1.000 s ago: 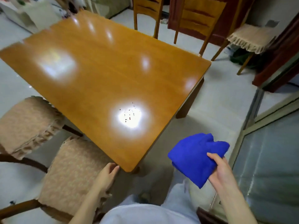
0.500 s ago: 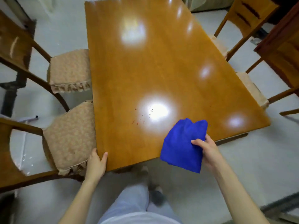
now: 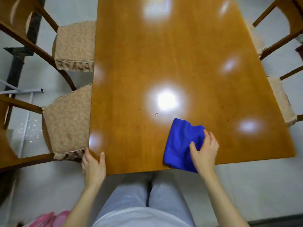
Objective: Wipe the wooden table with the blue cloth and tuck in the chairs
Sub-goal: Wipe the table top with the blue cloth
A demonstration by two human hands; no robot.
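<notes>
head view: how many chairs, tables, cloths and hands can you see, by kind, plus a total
chairs: 4
table: 1
blue cloth: 1
hands: 2, left hand and right hand
total: 8

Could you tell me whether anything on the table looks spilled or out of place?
Yes: small red specks lie scattered on the wooden table, just left of the blue cloth; they look like spilled crumbs or drops.
</notes>
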